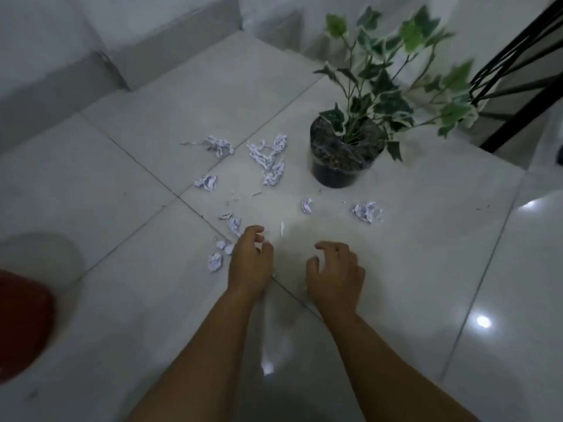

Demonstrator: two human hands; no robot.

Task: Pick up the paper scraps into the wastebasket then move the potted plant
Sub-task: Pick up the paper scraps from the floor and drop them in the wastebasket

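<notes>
Several crumpled white paper scraps [268, 158] lie scattered on the white tiled floor, from a ball at the far left [217, 145] to one at the right [367, 211]. A potted plant [344, 153] in a dark pot with green-and-white leaves stands just right of them. My left hand [249, 263] hovers low with fingers apart, next to small scraps [215, 261] on its left. My right hand [335, 274] is open too, over bare tile, holding nothing. A red wastebasket [21, 324] shows partly at the left edge.
White walls and a step close the back and left. A black metal frame [518, 71] stands at the right behind the plant's leaves. The glossy tiles show light reflections at the right and near my arms.
</notes>
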